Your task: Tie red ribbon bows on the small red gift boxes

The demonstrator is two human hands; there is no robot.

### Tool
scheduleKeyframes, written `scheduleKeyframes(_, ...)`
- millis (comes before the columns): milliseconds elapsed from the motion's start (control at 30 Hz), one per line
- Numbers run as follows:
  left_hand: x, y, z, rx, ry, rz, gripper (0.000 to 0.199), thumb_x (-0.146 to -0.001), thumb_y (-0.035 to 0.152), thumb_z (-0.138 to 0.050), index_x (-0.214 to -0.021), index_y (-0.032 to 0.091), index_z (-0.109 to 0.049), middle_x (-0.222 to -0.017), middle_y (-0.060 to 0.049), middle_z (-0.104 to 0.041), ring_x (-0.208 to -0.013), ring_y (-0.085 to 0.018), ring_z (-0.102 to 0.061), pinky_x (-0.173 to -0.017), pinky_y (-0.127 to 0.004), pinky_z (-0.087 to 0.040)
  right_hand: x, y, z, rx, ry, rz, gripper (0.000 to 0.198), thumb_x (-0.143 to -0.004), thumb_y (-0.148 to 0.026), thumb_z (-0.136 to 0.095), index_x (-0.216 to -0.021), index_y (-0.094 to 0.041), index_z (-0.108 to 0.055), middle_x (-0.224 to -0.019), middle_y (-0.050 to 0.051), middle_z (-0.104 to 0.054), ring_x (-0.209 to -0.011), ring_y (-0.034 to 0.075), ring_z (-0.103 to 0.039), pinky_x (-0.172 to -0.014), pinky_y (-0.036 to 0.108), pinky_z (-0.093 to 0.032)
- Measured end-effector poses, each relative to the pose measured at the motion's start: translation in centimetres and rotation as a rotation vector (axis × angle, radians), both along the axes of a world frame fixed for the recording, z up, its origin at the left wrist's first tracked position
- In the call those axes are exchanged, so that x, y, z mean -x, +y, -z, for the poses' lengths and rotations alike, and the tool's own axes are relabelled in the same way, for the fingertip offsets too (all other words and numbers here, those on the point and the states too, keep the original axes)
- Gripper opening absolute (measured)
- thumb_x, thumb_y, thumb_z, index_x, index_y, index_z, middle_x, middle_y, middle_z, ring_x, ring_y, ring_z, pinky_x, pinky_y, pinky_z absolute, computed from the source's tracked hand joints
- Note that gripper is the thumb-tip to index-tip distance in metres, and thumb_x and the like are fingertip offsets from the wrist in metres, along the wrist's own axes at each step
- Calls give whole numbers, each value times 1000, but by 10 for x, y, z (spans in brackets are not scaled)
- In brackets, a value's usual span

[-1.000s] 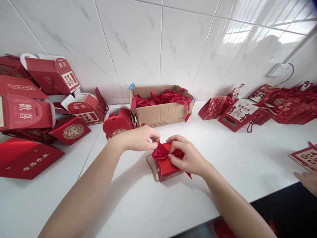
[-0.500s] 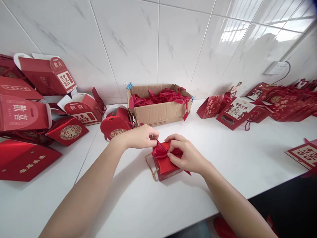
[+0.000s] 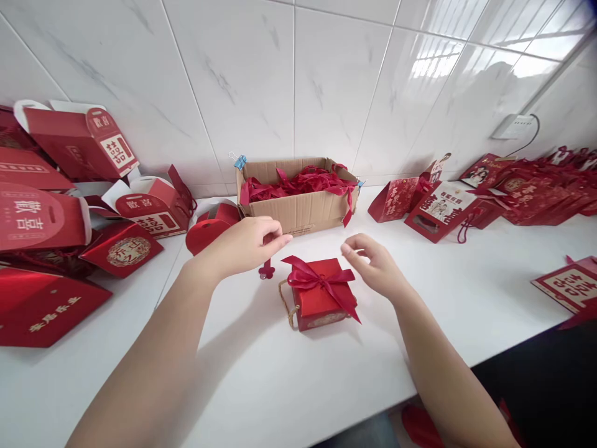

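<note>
A small red gift box (image 3: 321,305) with a rope handle (image 3: 285,305) on its left side sits on the white table. Across its top lies a dark red ribbon bow (image 3: 321,280), its tails spread to both sides. My left hand (image 3: 249,246) hovers up and left of the box, thumb stretched out and fingers loosely curled, holding nothing. On the other side, my right hand (image 3: 373,264) is raised off the box, thumb and fingertips apart, with nothing in it. A dark red flower-shaped tag (image 3: 266,272) shows just below my left hand.
Behind the box stands a cardboard carton (image 3: 298,214) full of red ribbons (image 3: 303,183), with a blue binder clip (image 3: 240,162) at its corner. Red boxes (image 3: 121,249) are piled at left. More decorated boxes (image 3: 438,211) stand at right. A tiled wall (image 3: 261,81) closes off the back.
Both hands have let go of the ribbon bow and moved apart, left hand up and left, right hand up and right. The bow now lies uncovered on the box.
</note>
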State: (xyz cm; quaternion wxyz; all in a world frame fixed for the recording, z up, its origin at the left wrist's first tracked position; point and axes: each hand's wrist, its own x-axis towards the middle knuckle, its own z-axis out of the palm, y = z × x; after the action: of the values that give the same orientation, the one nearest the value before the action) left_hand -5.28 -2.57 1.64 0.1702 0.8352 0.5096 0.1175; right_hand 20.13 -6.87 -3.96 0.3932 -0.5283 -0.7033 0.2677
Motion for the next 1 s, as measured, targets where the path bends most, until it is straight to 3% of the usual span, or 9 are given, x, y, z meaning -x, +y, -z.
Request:
scheduleKeyframes(100, -1, -10, -6, 211, 89, 52, 52, -86, 62, -33, -63, 20, -52, -66, -3, -55, -53, -14, -47, -47, -27, -29, -13, 3, -2, 235, -87, 43, 53, -88, -64, -36, -65, -19, -48, -67, 2, -54, -66, 16, -52, -64, 30, -41)
scheduleKeyframes(233, -11, -17, -5, 324, 230, 48, 57, -84, 68, -31, -60, 20, -52, -57, -3, -51, -45, -14, -41, -44, -29, -24, -17, 3, -3, 481, -124, -104, 61, -85, -71, -33, -57, -18, -43, -61, 1, -48, -59, 13, -45, -61, 29, -37)
scheduleKeyframes(333, -20, -20, -4, 351, 246, 18, 57, -85, 66, -27, -58, 19, -46, -54, -2, -45, -43, -13, -36, -43, -29, -24, -16, 3, -5, 500, -102, -208, 59, -82, -72, -38, -57, -18, -37, -59, -2, -39, -55, 11, -36, -55, 27, -31)
scheduleKeyframes(433, -26, -22, -7, 400, 228, 23, 53, -85, 61, -31, -55, 19, -40, -52, -1, -40, -42, -11, -31, -43, -29, -22, -18, 2, -8, 497, -67, -278, 59, -82, -72, -39, -58, -18, -40, -59, -2, -40, -56, 11, -37, -55, 27, -32)
scheduleKeyframes(600, -24, -24, -13, 496, 195, 118, 44, -83, 52, -42, -56, 18, -47, -55, -1, -43, -45, -11, -33, -45, -27, -23, -24, 3, -10, 513, -84, -309, 52, -79, -66, -53, -60, -18, -47, -60, -2, -44, -58, 11, -40, -55, 26, -32)
scheduleKeyframes(767, -24, -22, -8, 439, 277, 148, 38, -80, 45, -48, -55, 18, -36, -54, 1, -35, -46, -11, -26, -44, -28, -18, -27, 8, -5, 534, -69, -349, 46, -80, -59, -56, -62, -18, -49, -59, -3, -43, -57, 10, -38, -54, 25, -31)
scheduleKeyframes(1000, -25, -17, -3, 417, 331, 164, 34, -81, 42, -46, -57, 19, -40, -57, 1, -39, -49, -12, -30, -46, -27, -22, -28, 10, 0, 503, -81, -349, 45, -81, -56, -57, -60, -18, -43, -57, -5, -35, -54, 9, -30, -51, 25, -26)
